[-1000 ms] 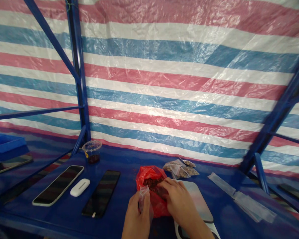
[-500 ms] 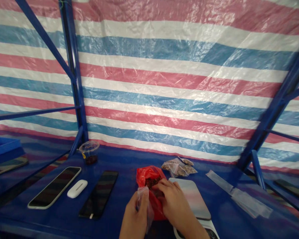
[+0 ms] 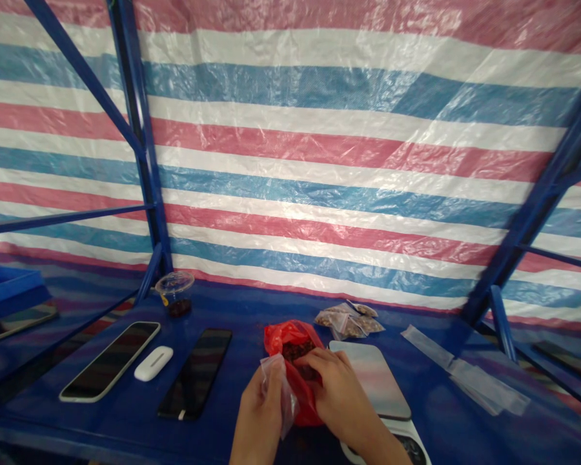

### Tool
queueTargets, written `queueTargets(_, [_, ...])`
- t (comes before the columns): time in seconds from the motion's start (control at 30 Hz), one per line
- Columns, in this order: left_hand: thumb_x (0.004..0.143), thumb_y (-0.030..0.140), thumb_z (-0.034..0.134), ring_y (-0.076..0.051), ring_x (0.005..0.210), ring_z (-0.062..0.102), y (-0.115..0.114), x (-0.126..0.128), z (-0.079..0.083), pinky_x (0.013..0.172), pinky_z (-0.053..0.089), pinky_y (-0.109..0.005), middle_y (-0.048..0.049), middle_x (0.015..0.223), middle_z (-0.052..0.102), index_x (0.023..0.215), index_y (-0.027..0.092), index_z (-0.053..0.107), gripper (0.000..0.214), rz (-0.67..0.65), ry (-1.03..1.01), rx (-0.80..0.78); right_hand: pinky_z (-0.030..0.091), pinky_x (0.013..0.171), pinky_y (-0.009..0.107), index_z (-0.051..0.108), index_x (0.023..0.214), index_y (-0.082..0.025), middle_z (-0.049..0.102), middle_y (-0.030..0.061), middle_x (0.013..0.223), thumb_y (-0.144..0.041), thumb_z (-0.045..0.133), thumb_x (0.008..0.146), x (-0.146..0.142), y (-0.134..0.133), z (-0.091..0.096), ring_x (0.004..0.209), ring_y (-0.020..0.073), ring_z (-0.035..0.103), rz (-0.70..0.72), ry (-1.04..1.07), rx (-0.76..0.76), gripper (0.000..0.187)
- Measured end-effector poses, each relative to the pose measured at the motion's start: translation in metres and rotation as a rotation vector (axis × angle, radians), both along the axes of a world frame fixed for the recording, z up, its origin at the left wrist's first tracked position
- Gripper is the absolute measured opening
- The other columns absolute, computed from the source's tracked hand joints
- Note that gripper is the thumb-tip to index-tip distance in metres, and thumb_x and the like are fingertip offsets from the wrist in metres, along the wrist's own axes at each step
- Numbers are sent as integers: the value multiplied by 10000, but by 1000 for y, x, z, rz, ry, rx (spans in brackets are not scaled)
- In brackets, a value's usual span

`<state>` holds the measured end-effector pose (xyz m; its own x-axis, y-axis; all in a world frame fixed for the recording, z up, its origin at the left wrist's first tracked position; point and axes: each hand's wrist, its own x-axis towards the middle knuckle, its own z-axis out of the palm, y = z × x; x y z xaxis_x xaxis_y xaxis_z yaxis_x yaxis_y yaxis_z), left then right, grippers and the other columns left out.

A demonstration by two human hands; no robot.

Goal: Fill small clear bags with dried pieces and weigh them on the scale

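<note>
At six o'clock my left hand (image 3: 257,416) held a clear bag (image 3: 281,391); my right hand (image 3: 339,387), seemingly pinching dark pieces (image 3: 297,352), risked spilling them.

A makeshift stall with striped tarpaulin walls (image 3: 290,161) and a blue steel frame (image 3: 134,129).

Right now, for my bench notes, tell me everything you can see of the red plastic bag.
The red plastic bag is thin, glossy, translucent and crumpled, and sits slumped on the blue bench. Its gathered mouth opens upward, showing dark, lumpy reddish-brown contents that are too unclear to identify. The fingers of the right hand are at the opening and press against its side. A clear plastic bag, held in the left hand, overlaps its lower left side.
</note>
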<state>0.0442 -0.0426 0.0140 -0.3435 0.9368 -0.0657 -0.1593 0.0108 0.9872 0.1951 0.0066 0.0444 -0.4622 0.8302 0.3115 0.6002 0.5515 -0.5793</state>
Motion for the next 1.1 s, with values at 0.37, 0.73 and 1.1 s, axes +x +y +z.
queueTargets(0.37, [685,818,718,-283,970,723,4,-2,-13,831,604,-344,-102,935,774,1101,157,756,782,-27,-111,-26,334,920,332,785,1040,-289,790,-8,1083,4,524,752,-1,0,5,1046,211,672,-10,29,-53,486])
queueTargets(0.73, [882,657,643,-287,1021,735,-5,-5,5,944,585,-381,-129,1100,779,1126,168,738,555,-19,147,95,349,954,377,779,1077,-275,793,23,1116,-11,512,760,-1,0,1,1066,242,679,-58,43,-56,491])
queueTargets(1.1, [972,447,554,-289,1263,658,-18,-18,15,1076,532,-454,-118,1362,688,1335,231,627,428,252,528,213,468,963,395,794,1050,-282,799,30,1075,-194,636,835,7,13,7,1020,267,710,-50,222,-179,281])
